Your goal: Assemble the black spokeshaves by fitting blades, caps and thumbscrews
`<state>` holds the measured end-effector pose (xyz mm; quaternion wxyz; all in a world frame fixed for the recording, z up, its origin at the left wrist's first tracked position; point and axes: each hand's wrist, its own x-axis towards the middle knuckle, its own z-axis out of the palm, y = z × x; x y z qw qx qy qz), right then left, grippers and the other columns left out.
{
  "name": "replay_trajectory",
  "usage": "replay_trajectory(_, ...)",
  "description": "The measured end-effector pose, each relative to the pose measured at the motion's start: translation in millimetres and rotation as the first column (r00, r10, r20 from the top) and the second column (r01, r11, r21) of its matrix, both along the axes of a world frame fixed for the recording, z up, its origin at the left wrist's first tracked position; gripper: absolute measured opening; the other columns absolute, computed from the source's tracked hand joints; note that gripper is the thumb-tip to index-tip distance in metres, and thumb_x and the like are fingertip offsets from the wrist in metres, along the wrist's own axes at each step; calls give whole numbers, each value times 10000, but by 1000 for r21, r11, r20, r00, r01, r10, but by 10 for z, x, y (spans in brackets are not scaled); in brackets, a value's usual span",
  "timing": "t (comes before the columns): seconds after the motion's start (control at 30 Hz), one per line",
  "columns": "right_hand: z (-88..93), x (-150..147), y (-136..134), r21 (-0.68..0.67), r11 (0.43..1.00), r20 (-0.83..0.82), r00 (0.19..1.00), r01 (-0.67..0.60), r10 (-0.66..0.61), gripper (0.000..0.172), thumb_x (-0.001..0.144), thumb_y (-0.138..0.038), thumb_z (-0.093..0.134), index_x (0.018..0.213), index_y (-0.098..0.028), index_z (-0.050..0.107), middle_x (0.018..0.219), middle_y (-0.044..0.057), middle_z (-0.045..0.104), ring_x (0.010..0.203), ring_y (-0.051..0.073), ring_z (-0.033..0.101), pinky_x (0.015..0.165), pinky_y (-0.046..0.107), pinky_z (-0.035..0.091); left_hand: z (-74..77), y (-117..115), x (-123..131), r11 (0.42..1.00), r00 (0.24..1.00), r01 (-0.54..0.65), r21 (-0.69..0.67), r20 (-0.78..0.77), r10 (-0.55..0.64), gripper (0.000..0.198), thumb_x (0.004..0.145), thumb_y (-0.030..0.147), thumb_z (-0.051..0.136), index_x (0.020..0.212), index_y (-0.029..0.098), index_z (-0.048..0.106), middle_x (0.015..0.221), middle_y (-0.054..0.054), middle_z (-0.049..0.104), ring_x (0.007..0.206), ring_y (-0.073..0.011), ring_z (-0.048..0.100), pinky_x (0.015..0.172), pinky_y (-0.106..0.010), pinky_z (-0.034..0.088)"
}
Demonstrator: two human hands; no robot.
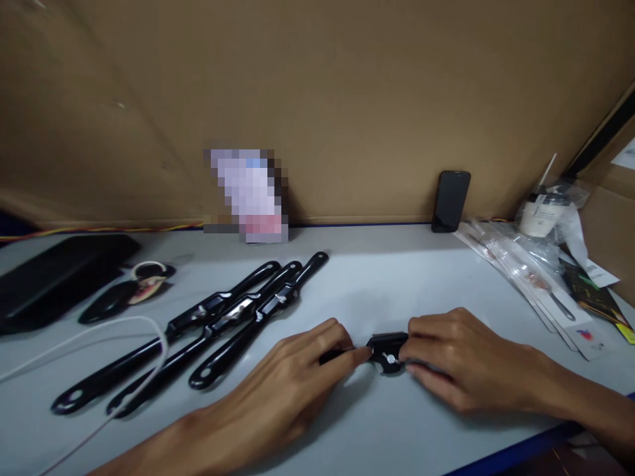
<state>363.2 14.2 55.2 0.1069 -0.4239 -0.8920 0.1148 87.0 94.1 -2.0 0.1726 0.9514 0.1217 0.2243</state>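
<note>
Between my two hands is a black spokeshave (388,350), its middle with a silver screw showing. My left hand (310,367) is closed around its left handle, the index finger reaching to the body. Fingers of my right hand (456,360) wrap the right side and hide most of that handle. To the left of my hands, three more black spokeshaves (243,307) lie side by side at a slant on the grey table (367,284).
A white cable (143,318) crosses the spokeshaves' lower ends. At left are a black case (64,277) and keys (146,284). Against the cardboard wall lean a phone (451,201) and a blurred-out item (253,195). Packaged items (526,284) and a cup (540,215) stand at right.
</note>
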Motion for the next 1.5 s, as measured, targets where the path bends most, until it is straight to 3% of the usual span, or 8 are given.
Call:
replay_trajectory(0.17,-53,-57,-14,-4,997,-38,996,-80,80,223,972,-104,609,1126,-172,757,928,49,745,729,167,645,637,295,430,38,-4,17,1000,1000,4,9,-11,-4,516,950,-43,396,1325,244,603,970,-44,622,796,-208,598,627,-300,476)
replay_trajectory(0.33,-81,-66,9,8,999,-35,998,-46,46,360,951,-52,568,1252,-175,725,1047,84,769,814,190,678,677,301,460,99,-4,39,999,1000,-1,34,-16,2,523,958,-51,401,1365,231,570,963,-44,632,799,-204,615,631,-287,502)
replay_trajectory(0.5,-98,-37,38,64,998,24,1000,16,-18,248,986,-100,554,1148,-151,735,888,64,713,710,185,613,623,321,400,96,-9,39,998,1000,-6,60,-6,6,481,988,-11,407,1383,217,560,956,-48,643,802,-207,629,624,-285,515)
replay_trajectory(0.8,-166,-20,81,120,993,10,1000,-13,12,179,1076,-312,628,1128,-177,734,884,35,707,724,173,612,611,313,394,97,-11,52,998,999,-34,51,16,33,406,1049,45,409,1387,214,558,968,-35,673,809,-190,666,661,-290,548)
replay_trajectory(0.97,-266,-126,87,163,985,-67,997,58,-48,235,1079,-314,613,911,-165,684,819,32,683,687,166,584,611,308,397,108,-32,61,997,997,-72,42,20,71,371,1058,67,399,1345,234,564,955,-26,671,754,-185,677,625,-288,550)
replay_trajectory(1.2,-361,-350,-19,302,941,9,987,151,-161,219,1053,-231,516,925,-154,675,811,68,689,656,220,612,575,357,395,65,-30,52,990,994,-111,92,17,110,359,1074,92,380,1376,223,522,979,-48,678,774,-203,700,637,-306,570)
replay_trajectory(1.37,-299,-185,63,278,955,-26,994,106,-103,291,1085,-392,558,954,-158,671,805,41,701,630,192,608,567,335,399,79,-33,61,988,994,-109,111,8,109,375,1072,102,400,1412,211,517,996,-61,682,804,-208,700,644,-305,577)
replay_trajectory(1.5,-242,-42,106,380,913,-188,979,149,-81,429,1155,-419,425,924,-148,664,739,32,679,585,163,560,555,318,407,89,-34,63,983,994,-113,147,23,110,355,1059,109,435,1379,210,548,956,-52,674,784,-210,666,658,-316,587)
